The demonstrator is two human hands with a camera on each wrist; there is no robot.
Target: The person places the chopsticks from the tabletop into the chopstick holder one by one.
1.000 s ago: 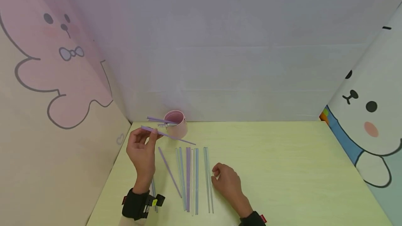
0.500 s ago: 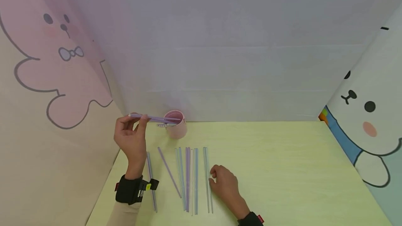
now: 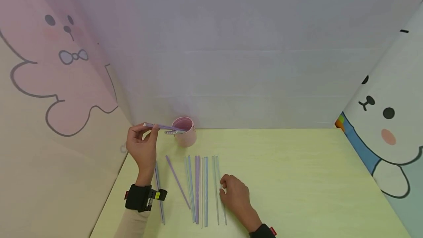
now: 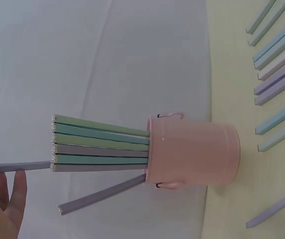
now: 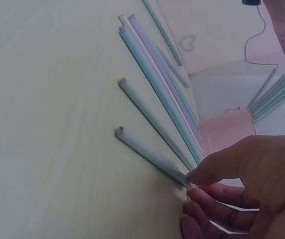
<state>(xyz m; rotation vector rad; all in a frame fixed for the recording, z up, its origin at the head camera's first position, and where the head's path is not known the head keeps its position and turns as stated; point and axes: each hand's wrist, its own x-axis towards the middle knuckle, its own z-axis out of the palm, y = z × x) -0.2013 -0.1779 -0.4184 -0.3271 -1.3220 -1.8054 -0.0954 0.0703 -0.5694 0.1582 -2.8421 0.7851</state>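
My left hand (image 3: 143,151) pinches one end of a purple stick (image 4: 28,166) between thumb and fingers. This stick points at the mouth of the pink bucket (image 4: 194,152), and in the left wrist view its far part is hidden behind a bundle of green, teal and purple sticks (image 4: 102,133) standing in the bucket. Another purple stick (image 4: 100,194) leans out beside the bundle. On the table, my right hand (image 3: 237,195) has its thumb and fingertips round the end of a pale green stick (image 5: 149,155). A second pale green stick (image 5: 154,119) lies just alongside.
Several blue, purple and white sticks (image 3: 197,190) lie in a row left of my right hand. A slanted purple stick (image 3: 178,183) and a pair of sticks (image 3: 159,190) lie further left. A pale wall (image 3: 251,83) rises behind the table (image 3: 297,179).
My left hand has swung the purple stick up and left, then slightly right, to line up with the bucket's mouth. The two pale green sticks by my right hand have spread apart.
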